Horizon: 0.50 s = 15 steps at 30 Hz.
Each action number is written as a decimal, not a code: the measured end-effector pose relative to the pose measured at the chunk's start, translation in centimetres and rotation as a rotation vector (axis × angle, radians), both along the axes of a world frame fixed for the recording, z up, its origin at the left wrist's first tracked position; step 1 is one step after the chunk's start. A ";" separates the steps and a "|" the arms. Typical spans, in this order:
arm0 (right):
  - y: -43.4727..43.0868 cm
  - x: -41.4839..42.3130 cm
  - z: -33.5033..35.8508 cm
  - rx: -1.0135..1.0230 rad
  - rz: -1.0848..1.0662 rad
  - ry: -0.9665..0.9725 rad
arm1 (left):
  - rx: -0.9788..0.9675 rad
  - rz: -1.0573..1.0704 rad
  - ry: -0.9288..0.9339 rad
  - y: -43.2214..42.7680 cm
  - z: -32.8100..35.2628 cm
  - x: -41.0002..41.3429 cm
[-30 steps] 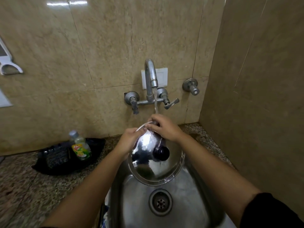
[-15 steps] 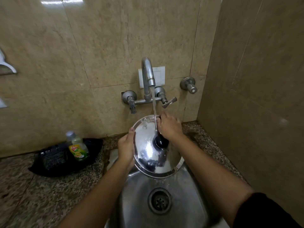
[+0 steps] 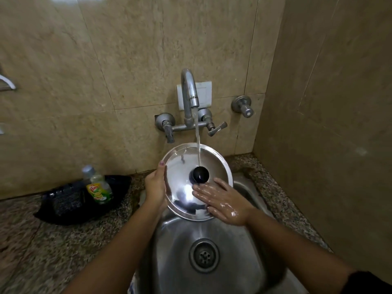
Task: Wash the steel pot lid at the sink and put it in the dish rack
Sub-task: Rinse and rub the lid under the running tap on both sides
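The steel pot lid (image 3: 180, 172), round with a black knob (image 3: 200, 175), is held tilted toward me over the steel sink (image 3: 244, 247). Water from the tap (image 3: 189, 90) falls onto the knob. My left hand (image 3: 155, 185) grips the lid's left rim. My wet right hand (image 3: 220, 200) lies flat with fingers spread on the lid's lower right face, below the knob. No dish rack is in view.
A green dish soap bottle (image 3: 98, 187) stands in a black tray (image 3: 63, 206) on the granite counter (image 3: 38, 251) to the left. Tiled walls close in behind and on the right. The sink drain (image 3: 204, 255) lies below the lid.
The lid has turned more upright and faces me under the stream. My right hand has slid from the top rim down to the lid's lower right face, fingers now spread.
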State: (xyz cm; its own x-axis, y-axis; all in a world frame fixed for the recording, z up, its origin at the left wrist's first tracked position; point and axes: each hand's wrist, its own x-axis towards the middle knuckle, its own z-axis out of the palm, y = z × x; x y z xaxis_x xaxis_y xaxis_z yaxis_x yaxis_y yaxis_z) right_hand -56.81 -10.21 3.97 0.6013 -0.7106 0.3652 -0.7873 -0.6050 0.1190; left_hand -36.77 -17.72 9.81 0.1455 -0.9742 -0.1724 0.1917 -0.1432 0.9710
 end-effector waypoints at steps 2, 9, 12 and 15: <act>-0.5 -1.0 0.3 -0.011 0.036 0.007 | 0.015 -0.001 0.032 0.0 0.1 0.1; -3.1 -3.0 1.9 -0.032 -0.243 -0.443 | -0.007 0.046 0.039 -1.0 1.2 1.2; -4.2 -2.0 2.9 -0.025 -0.317 -0.590 | -0.069 -0.004 -0.065 -0.7 1.1 1.4; -4.8 -0.2 4.4 -0.104 -0.484 -0.873 | -0.098 -0.113 -0.165 -0.4 0.8 0.9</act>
State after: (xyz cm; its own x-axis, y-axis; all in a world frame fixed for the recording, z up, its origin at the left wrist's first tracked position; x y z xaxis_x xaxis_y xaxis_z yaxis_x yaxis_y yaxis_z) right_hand -56.97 -15.03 8.36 -0.2520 -0.7474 0.6148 -0.7825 -0.2164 -0.5838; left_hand -35.87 -18.08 10.64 0.0525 -0.9969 -0.0592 0.0168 -0.0584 0.9982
